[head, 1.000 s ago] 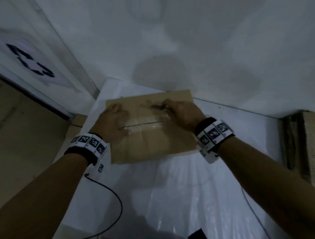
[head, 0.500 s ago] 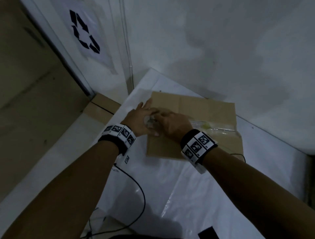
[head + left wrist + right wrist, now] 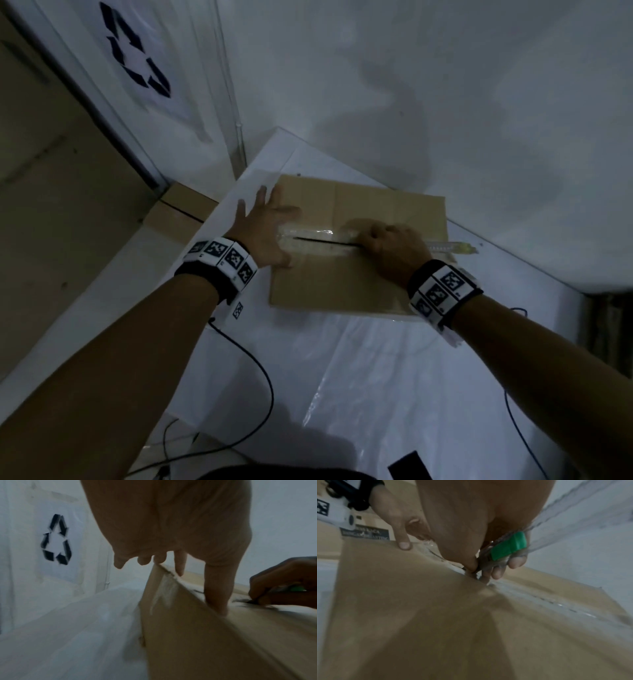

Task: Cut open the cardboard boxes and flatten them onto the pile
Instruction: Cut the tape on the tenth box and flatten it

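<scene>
A brown cardboard box point(image 3: 359, 274) stands on the white table, its top seam covered with clear tape. A dark slit point(image 3: 322, 241) runs along the left half of that seam. My left hand point(image 3: 263, 226) lies flat with spread fingers on the box's left end, thumb pressing the top point(image 3: 217, 595). My right hand point(image 3: 390, 245) grips a clear utility knife with a green slider point(image 3: 508, 547), its blade down in the seam point(image 3: 476, 572) near the box's middle. The knife's tail point(image 3: 452, 247) sticks out past my right wrist.
The white table point(image 3: 342, 394) is covered in shiny plastic and sits in a corner of white walls. A recycling symbol point(image 3: 137, 58) is on the left wall. More cardboard point(image 3: 181, 212) lies beyond the table's left edge. Black cables point(image 3: 253, 363) trail over the near side.
My right hand has drawn the knife rightward along the seam, leaving an open slit behind it. My left hand has spread flat on the box's left end. The view has swung left.
</scene>
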Motion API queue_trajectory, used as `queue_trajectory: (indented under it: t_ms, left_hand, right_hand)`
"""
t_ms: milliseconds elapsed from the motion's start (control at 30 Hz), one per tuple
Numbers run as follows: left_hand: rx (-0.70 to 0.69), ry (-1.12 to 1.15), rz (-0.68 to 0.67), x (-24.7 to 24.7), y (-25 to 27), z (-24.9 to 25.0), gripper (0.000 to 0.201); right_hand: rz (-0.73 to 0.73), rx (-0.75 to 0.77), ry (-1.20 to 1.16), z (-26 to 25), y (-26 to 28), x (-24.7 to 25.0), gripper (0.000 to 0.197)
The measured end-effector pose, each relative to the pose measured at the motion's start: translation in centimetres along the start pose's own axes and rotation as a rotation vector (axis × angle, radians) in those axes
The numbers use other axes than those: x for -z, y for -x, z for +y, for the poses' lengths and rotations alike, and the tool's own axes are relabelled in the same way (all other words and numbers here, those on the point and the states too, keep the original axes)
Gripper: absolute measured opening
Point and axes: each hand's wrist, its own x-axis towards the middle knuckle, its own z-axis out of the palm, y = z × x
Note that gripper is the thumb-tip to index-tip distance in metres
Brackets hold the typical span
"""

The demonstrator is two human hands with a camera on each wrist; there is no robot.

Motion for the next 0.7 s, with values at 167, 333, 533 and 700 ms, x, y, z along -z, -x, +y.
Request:
queue_trajectory:
  t_ms: [167,333,533,700]
  left_hand:
    - [-0.108,-0.329,-0.053,-2.8,-1.7,4.1,0.115]
    - [-0.049,-0.368,-0.127,-1.4,-1.9,2.7,0.116]
    - [-0.069,-0.573,0.009,1.9,-4.9,0.4,0.112]
    - [-0.099,-0.516,-0.021,2.3,-4.5,5.9,0.066]
  right_hand:
    - [0.026,-0.007,-0.031,1.2,0.5,1.0,0.016]
    - [-0.210,-0.176,-0.030,7.4,5.0,-0.9,0.031]
    - [-0.211,-0.304,-0.253,7.8,7.1,-2.1,0.023]
    - [-0.082,-0.337,-0.523,4.3,6.7,-3.3,0.021]
